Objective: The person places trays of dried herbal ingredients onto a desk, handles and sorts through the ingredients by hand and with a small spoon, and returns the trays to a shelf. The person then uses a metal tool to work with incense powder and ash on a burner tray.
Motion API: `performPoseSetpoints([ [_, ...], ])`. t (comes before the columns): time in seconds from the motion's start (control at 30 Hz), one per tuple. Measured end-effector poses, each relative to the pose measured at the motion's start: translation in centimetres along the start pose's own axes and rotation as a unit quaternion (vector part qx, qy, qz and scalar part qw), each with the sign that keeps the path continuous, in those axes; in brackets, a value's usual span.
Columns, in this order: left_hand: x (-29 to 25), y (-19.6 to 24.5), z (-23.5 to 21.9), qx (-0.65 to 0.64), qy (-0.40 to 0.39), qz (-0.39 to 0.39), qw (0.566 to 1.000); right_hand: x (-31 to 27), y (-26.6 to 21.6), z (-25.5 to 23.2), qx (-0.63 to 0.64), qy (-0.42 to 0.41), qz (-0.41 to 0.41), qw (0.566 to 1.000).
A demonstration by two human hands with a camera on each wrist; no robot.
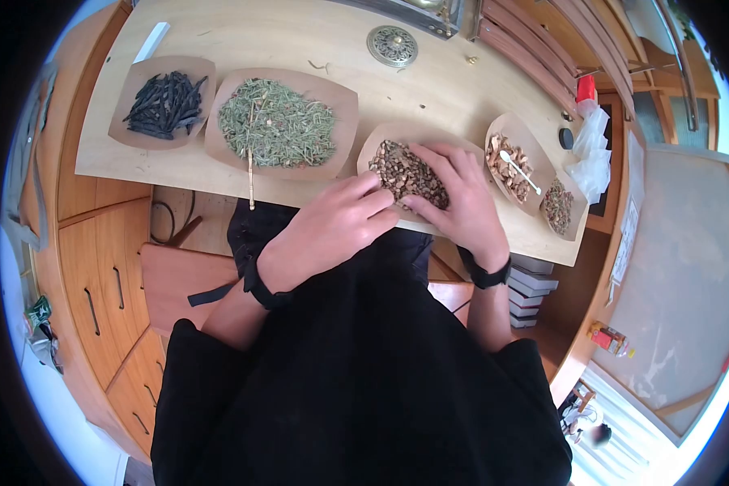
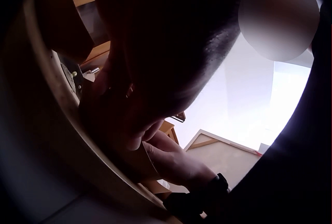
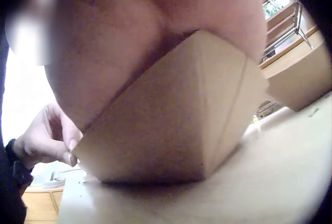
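Mid-frame tray [image 1: 394, 132] looks light, flexible: take it by opposite sides. Left hand [image 1: 336, 220] curled, hold unclear; right hand [image 1: 463, 201] spread over pieces [image 1: 401, 170].

the pieces [image 1: 403, 172] are mottled brown, their tray [image 3: 155, 141] plain tan.

Brown pieces [image 1: 407, 172] lie in a paper tray [image 1: 405, 132].

Patterned disc [image 1: 392, 45], crumpled plastic bag [image 1: 593, 154]
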State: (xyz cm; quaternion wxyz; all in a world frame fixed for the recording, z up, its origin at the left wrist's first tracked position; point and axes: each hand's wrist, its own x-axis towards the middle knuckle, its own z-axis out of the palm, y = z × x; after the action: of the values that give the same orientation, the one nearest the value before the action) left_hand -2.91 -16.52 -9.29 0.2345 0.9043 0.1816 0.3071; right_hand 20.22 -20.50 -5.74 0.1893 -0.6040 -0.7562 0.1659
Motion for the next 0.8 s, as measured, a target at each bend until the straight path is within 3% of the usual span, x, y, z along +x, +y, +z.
performPoseSetpoints([
  [0.1,0.0,0.0,0.2,0.007,0.032,-0.014,0.999,0.5,-0.8,0.7,-0.014,-0.019,-0.008,1.0],
  [0.4,-0.2,0.1,-0.3,-0.005,0.022,-0.019,1.0,0.8,0.0,1.2,-0.02,-0.063,-0.031,0.997],
  [0.8,-0.2,0.2,-0.5,-0.004,0.003,-0.003,1.0,1.2,1.1,1.1,-0.003,-0.051,-0.029,0.998],
])
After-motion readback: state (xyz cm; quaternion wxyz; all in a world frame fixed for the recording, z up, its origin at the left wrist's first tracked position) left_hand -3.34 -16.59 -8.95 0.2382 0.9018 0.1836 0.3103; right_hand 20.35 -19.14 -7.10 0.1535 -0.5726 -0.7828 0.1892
